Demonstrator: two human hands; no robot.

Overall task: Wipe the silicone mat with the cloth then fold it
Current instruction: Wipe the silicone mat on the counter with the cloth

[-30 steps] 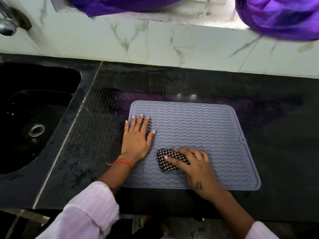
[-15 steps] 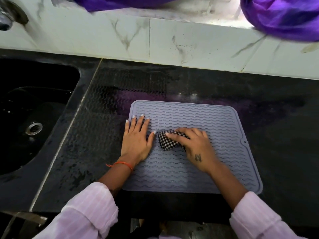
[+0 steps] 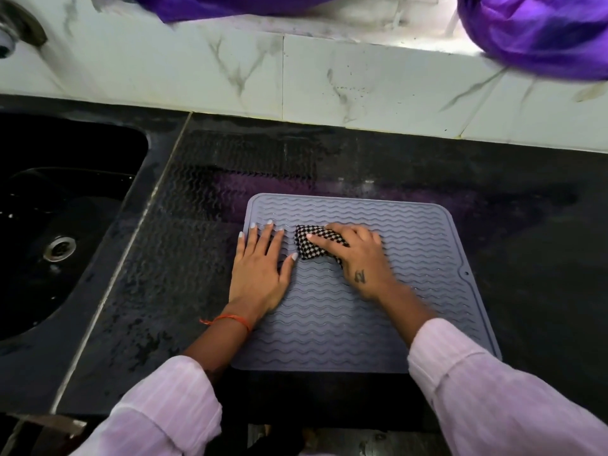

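Observation:
A grey-blue silicone mat (image 3: 421, 258) with wavy ridges lies flat on the black counter (image 3: 526, 225), near its front edge. My left hand (image 3: 260, 274) rests flat on the mat's left part, fingers spread. A bunched black-and-white checked cloth (image 3: 309, 250) sits on the mat's upper middle, just right of my left thumb. My right hand (image 3: 358, 258) lies over the cloth and grips it, index finger stretched across its top. Part of the cloth is hidden under that hand.
A black sink (image 3: 65, 209) with a metal drain (image 3: 59, 248) lies to the left. A tap (image 3: 13, 34) shows at the top left. White marbled tiles (image 3: 329, 77) back the counter, and purple fabric (image 3: 543, 31) hangs over the ledge. The counter left of the mat looks wet.
My right hand has slid the cloth away from me, from the mat's lower middle up to beside my left fingers. The left hand has stayed flat in place.

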